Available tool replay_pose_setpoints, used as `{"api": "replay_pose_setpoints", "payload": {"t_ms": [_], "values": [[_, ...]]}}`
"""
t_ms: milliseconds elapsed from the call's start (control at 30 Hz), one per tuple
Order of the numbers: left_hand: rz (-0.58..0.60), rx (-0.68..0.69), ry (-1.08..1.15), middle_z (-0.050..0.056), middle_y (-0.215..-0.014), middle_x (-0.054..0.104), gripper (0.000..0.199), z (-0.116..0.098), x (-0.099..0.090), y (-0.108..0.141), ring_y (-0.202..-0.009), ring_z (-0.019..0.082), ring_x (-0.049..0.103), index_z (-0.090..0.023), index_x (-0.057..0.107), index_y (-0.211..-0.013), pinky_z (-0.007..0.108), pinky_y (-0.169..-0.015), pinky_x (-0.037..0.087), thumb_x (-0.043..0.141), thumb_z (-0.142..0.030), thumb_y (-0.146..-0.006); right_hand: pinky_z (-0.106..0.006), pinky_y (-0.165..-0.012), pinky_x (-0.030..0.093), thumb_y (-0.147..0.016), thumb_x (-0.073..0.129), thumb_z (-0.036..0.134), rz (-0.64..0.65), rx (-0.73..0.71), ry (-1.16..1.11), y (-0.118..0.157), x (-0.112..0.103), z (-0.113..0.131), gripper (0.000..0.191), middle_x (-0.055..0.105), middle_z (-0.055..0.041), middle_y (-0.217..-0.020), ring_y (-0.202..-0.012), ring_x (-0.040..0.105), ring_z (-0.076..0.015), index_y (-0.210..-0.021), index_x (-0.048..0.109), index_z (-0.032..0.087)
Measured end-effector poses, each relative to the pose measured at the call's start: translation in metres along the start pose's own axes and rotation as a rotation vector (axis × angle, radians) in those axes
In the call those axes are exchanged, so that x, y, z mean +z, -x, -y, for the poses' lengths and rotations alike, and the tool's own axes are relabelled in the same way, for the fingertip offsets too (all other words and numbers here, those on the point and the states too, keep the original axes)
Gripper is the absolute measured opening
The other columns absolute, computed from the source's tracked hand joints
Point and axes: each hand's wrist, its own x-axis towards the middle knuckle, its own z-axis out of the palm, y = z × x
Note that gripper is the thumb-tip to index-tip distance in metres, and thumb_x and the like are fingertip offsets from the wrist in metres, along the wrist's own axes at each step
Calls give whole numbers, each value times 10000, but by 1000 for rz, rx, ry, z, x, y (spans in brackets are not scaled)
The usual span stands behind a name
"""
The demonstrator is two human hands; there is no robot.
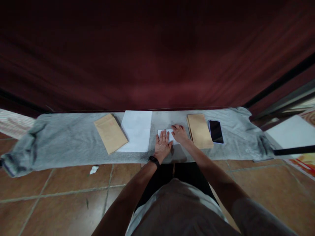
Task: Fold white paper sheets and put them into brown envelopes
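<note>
My left hand (162, 146), with a black band on its wrist, lies flat with fingers spread on the left part of a small folded white paper (174, 140). At the paper's upper right edge is my right hand (180, 133), its fingers bent and touching the sheet. Whether they pinch it is too small to tell. Larger white sheets (136, 131) lie to the left, partly beside a brown envelope (110, 133) set at a slant. Right of my hands rests a stack of brown envelopes (200, 131).
A phone (216, 131) lies right of the envelope stack. Grey cloth (66, 141) covers the long narrow surface, with a dark red panel (157, 65) rising behind it. A white scrap (94, 169) is on the tiled floor. A white board (291, 132) stands at the right.
</note>
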Motion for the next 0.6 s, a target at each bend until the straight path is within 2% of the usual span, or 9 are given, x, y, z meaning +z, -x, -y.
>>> {"api": "replay_pose_setpoints", "payload": {"t_ms": [200,400,600], "values": [[-48,9,9,134,-1666,219,657,3,2,1,-1552,289,177,-138,290,-1583,533,-1250,173,345,-485,-1027,-401,-1086,362,-916,526,209,78,4,-5,-15,-19,-4,432,565,-123,-1412,-1284,510,-254,-1347,568,195],[-90,4,16,135,-1649,279,658,4,3,2,-1542,295,214,-141,305,-1578,532,-1246,194,379,-479,-1018,-403,-992,438,-854,591,193,140,19,-33,-26,-29,-5,374,624,-140,-1311,-1238,539,-291,-1222,648,166],[-204,47,43,95,-1674,213,667,5,-2,7,-1554,291,167,-152,249,-1598,510,-1253,205,411,-418,-1008,-333,-936,470,-807,643,166,142,2,-108,-29,-30,-12,251,662,-101,-1251,-1139,604,-250,-1047,710,195]]}}
